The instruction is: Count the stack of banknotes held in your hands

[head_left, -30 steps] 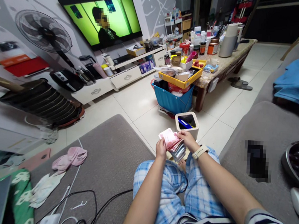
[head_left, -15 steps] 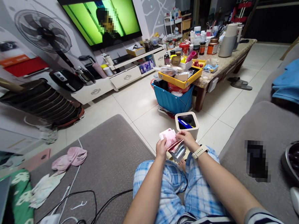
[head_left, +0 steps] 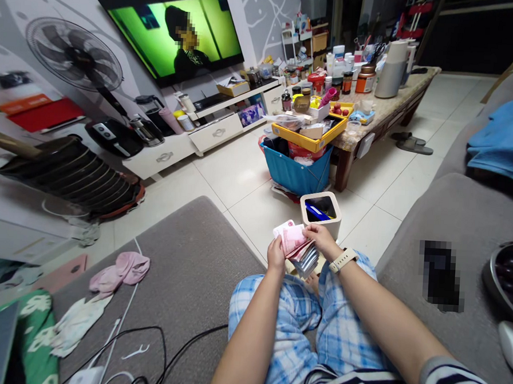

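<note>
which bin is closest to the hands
The small white square bin, with something blue inside, just past the right hand; the blue basket sits farther off.

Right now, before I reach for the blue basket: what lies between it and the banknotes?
The head view shows a white square bin on the floor tiles between the banknotes and the blue basket.

White bin (head_left: 320, 214) just beyond the right hand (head_left: 320, 239), plaid-covered legs (head_left: 340, 317) below, open floor tiles (head_left: 255, 220) left of it
</note>
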Available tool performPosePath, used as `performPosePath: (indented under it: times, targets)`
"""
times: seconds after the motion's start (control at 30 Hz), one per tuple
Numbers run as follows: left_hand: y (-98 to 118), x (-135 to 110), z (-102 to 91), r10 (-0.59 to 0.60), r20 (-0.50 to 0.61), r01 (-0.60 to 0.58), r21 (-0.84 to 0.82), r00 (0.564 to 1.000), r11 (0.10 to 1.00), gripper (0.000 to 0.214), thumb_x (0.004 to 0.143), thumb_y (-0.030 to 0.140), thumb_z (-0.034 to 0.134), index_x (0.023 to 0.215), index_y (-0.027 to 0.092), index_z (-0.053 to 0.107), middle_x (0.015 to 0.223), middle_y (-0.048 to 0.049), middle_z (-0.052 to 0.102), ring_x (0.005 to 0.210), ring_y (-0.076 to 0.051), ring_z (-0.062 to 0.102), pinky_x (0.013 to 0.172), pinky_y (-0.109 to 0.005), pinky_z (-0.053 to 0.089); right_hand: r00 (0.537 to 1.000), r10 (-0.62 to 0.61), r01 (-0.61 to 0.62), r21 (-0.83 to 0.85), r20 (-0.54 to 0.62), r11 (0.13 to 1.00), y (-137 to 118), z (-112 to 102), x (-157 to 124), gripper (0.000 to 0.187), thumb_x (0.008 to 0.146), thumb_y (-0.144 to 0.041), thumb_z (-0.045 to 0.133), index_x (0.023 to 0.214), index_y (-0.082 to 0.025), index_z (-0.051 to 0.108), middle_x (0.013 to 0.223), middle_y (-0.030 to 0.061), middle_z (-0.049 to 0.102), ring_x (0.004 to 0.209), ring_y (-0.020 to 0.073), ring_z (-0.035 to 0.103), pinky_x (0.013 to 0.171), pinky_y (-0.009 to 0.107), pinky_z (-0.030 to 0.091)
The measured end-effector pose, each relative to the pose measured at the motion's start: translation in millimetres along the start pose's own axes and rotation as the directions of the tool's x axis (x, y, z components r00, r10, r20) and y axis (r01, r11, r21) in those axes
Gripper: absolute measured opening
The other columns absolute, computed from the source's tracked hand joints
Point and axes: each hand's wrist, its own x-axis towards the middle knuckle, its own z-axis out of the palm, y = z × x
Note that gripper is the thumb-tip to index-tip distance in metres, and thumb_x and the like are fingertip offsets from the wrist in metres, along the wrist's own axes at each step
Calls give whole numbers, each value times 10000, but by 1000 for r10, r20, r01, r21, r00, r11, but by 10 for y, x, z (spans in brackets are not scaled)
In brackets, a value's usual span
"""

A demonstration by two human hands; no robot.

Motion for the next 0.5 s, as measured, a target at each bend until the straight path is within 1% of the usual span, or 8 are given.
performPosePath:
  times: [0.1,0.33,0.5]
  targets:
    - [-18,19,-14,18,-17,-18,-6,1000,1000,197,730,318,636,776,134,690,770,-80,708,706,-194,678,734,-319,527,1000,0,0,3,-2,1000,1,2,3,271,599,-407,694,630,-186,540,556,-28,519,528,120,428,562,272,323]
    - [-23,25,-21,24,-2,-24,28,1000,999,248,723,377,649,792,143,690,801,-87,713,759,-212,687,756,-329,526,1000,7,-7,1,7,1000,0,-4,5,273,595,-401,696,616,-191,522,550,-31,510,530,120,425,561,270,322]
    - [-12,19,-5,24,-6,-24,8,1000,1000,217,720,355,648,762,147,689,785,-79,714,747,-204,686,748,-319,525,1000,4,-4,5,-3,1000,2,0,3,265,598,-394,694,625,-185,534,554,-30,512,529,118,423,562,271,320]
